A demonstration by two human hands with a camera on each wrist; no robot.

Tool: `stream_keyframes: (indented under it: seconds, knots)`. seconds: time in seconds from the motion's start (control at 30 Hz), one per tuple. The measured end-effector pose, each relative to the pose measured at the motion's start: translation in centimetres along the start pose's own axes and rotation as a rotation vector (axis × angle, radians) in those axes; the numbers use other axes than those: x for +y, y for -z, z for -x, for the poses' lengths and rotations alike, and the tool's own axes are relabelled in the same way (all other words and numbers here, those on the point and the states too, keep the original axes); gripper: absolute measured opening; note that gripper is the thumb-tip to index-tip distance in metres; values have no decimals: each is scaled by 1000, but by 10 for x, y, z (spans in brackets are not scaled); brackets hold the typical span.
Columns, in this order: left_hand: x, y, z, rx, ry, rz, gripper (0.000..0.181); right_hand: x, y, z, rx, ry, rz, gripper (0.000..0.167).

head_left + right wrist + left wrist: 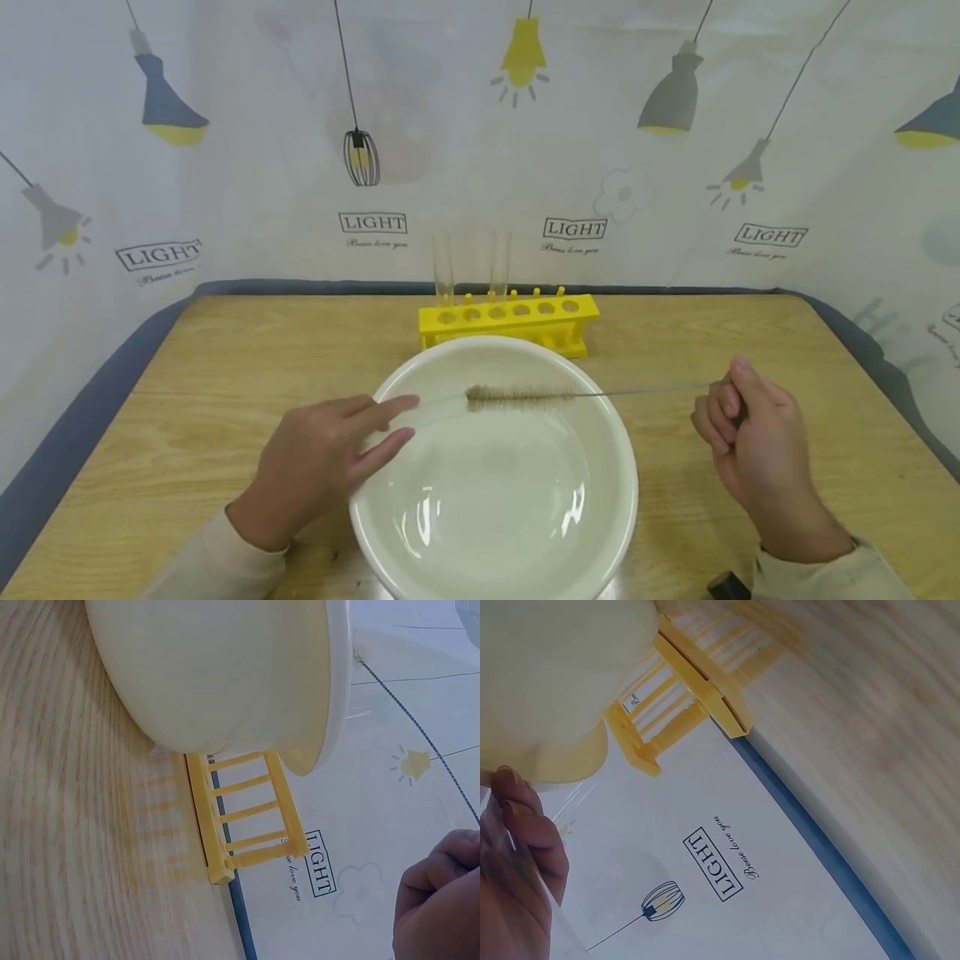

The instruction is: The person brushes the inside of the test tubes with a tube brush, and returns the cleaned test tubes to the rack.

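Observation:
My left hand (322, 458) is over the left rim of a white basin (487, 508), pinching a clear glass test tube (438, 407) between thumb and fingers. The tube is faint in the head view; its edge shows along the palm in the left wrist view. On the right, my right hand (765, 450) grips the handle end of a test tube brush (521, 397). Its wire runs level across the basin's right rim, bristles above the bowl. The bristle tip is by the tube's near-invisible right end; I cannot tell whether it is inside.
Behind the basin stands a yellow test tube rack (510, 315) with two upright glass tubes in its holes. A small dark object (727, 586) lies by the right sleeve. A lamp-patterned cloth (465, 150) hangs behind the wooden table (247, 358).

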State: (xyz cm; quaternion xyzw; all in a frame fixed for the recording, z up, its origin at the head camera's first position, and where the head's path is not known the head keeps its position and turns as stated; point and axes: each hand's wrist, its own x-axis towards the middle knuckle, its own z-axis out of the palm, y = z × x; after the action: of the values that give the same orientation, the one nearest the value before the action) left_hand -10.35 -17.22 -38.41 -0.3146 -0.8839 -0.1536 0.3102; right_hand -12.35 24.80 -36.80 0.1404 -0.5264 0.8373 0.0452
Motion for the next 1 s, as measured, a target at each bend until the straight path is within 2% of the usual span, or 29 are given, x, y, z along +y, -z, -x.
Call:
stream_keyframes:
  seconds: [0.2, 0.43, 0.53, 0.67, 0.8, 0.97, 1.0]
  knots:
    - [0, 0, 0, -4, 8, 5, 38, 2, 3, -2, -74, 48, -45, 46]
    - [1, -2, 2, -9, 4, 3, 39, 3, 5, 1, -86, 37, -79, 46]
    - [1, -2, 2, -7, 13, 8, 39, 3, 3, 1, -46, 56, 27, 46]
    - [1, -2, 1, 5, 17, 22, 39, 4, 1, 3, -17, 97, 75, 45]
    - [2, -4, 2, 8, 14, 27, 40, 5, 2, 5, -31, 116, 21, 45]
    - [2, -2, 2, 11, 16, 25, 39, 5, 4, 3, -98, 157, -51, 46]
    - [2, -2, 1, 10, 15, 26, 39, 5, 4, 3, -92, 158, -30, 46]
